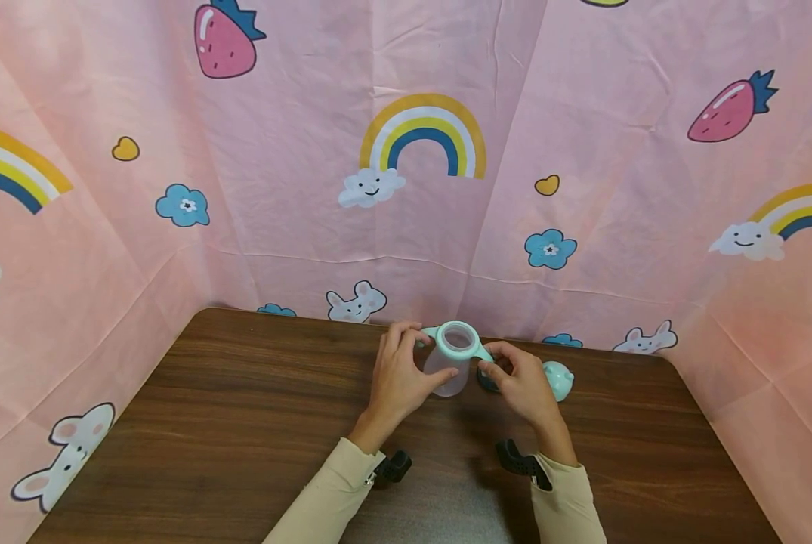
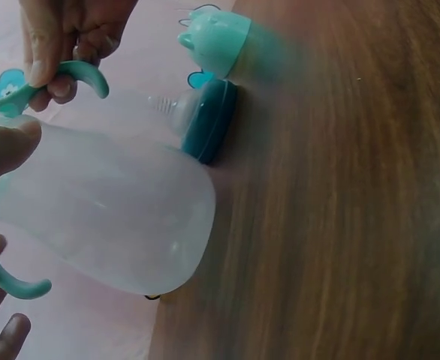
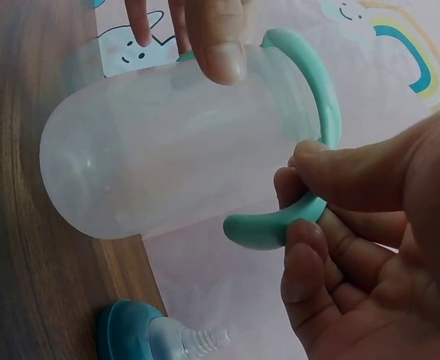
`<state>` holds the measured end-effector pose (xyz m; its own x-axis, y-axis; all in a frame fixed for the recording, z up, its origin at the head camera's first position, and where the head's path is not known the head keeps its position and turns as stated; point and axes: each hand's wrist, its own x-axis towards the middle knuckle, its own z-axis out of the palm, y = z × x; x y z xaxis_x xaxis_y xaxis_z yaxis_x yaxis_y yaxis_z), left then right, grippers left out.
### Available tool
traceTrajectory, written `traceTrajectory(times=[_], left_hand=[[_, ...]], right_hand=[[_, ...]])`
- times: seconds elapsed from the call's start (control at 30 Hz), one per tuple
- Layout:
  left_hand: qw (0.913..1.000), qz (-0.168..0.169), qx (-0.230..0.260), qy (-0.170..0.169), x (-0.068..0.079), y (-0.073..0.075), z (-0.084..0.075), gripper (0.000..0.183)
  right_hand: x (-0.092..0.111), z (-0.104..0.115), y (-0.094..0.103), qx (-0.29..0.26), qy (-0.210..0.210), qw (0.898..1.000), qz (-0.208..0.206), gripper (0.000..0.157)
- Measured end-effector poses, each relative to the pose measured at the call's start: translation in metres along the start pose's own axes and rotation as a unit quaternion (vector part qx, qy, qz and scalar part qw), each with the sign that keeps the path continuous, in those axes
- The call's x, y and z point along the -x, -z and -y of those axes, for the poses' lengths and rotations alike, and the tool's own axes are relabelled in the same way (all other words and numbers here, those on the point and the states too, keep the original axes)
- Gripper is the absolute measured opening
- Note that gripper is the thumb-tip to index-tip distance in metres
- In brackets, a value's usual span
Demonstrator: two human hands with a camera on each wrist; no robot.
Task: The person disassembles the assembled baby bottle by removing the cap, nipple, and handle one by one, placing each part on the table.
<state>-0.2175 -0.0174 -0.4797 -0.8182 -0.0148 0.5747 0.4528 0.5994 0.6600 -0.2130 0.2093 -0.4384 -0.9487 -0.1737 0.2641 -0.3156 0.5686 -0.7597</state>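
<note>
A translucent baby bottle (image 1: 450, 384) stands upright between the hands, its mouth uncapped. Round its neck sits a mint-green two-handled ring (image 1: 478, 341). My left hand (image 1: 399, 374) holds the bottle, thumb against its side near the neck and fingers by the left handle (image 2: 21, 287). With thumb and fingers, my right hand (image 1: 524, 381) pinches the right handle (image 3: 261, 229). Behind the right hand, a dark teal collar with a clear nipple (image 2: 206, 124) lies partly hidden in the head view. Whether the bottle's base touches the table cannot be told.
To the right of the right hand, a mint-green animal-eared cap (image 1: 559, 380) stands on the brown wooden table (image 1: 242, 423). A pink patterned cloth (image 1: 297, 189) hangs behind the table and along both sides.
</note>
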Motion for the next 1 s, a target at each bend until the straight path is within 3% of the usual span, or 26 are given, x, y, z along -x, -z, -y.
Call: traceTrajectory(times=[0.37,0.73,1.0], left_hand=[[0.9993,0.008,-0.034,0.012,0.0071,-0.0063,-0.0009,0.067],[0.9973,0.056,-0.010,0.047,0.0089,-0.0073,-0.0014,0.070],[0.9961,0.063,-0.002,0.061,0.0082,-0.0070,-0.0020,0.072]], right_hand=[[0.0008,0.0005,-0.0008,-0.001,-0.004,1.000,0.004,0.017],[-0.0001,0.0047,-0.0028,-0.016,0.013,0.999,0.025,0.017],[-0.0006,0.0041,-0.0031,-0.024,0.022,0.999,0.031,0.014]])
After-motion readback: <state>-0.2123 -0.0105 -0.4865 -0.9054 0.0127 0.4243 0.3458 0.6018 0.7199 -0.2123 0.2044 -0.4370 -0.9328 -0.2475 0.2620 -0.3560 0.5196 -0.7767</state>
